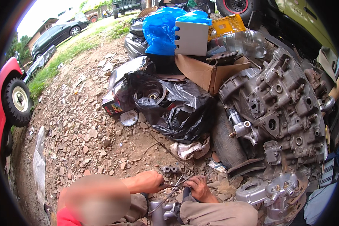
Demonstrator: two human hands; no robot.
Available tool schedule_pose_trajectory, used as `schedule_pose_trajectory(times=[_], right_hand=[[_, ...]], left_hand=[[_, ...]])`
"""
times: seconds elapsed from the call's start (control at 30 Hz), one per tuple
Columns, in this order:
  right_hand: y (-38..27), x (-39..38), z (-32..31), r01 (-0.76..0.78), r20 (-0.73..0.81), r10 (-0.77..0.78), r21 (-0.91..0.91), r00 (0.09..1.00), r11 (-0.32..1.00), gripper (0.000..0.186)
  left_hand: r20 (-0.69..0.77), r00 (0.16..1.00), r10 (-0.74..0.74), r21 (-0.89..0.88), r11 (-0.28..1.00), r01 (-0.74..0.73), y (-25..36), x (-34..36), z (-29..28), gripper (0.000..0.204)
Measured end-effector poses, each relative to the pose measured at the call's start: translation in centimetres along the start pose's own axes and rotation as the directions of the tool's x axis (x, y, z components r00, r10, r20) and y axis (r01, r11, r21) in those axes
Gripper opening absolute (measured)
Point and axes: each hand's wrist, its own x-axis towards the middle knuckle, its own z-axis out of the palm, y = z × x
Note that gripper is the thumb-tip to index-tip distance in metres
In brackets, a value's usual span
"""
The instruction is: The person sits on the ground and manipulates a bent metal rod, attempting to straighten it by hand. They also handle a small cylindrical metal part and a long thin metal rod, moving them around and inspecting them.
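Observation:
My left hand [150, 182] reaches in from the left, fingers closed in a pinch; what they hold is too small to name. My right hand [200, 189] is closed on a thin dark cable [180, 162], which trails away over the ground. A thin pale rod [175, 190] slants between the hands. Below them, between my knees, stands a silver metal cylinder [158, 215] with a side port. Just beyond the hands lies a small grey metal block with holes [170, 170]. A blurred patch covers part of my left forearm.
Right of me are a large engine casting [278, 109], a tyre [226, 141] and a silver housing [252, 192]. Ahead sit a black plastic bag [180, 113] with a metal part, a cardboard box [196, 73] and a rag [192, 149]. Broken stones [86, 139] cover the ground.

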Motion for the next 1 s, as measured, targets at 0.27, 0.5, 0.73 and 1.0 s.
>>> schedule_pose_trajectory(times=[0.27,0.5,0.73,1.0], right_hand=[[-0.1,0.2,0.2,0.038,-0.023,-0.038,0.018,0.999,0.999,0.032],[0.9,0.1,-0.2,0.000,-0.005,0.000,0.031,1.000,1.000,0.038],[1.0,0.2,-0.6,-0.033,0.046,0.032,0.026,0.998,0.999,0.032],[-0.4,0.7,-0.5,0.059,-0.067,-0.052,0.112,0.996,0.992,0.028]], left_hand=[[-0.002,1.000,-0.008,0.045,0.999,0.008,0.2,-0.1,0.0,0.058],[-0.005,1.000,-0.029,0.073,0.997,0.029,-0.1,0.2,0.1,0.056],[-0.004,1.000,0.016,0.078,0.997,-0.015,0.0,0.2,0.1,0.056],[0.000,1.000,0.011,0.063,0.998,-0.011,-0.2,0.1,0.3,0.055]])
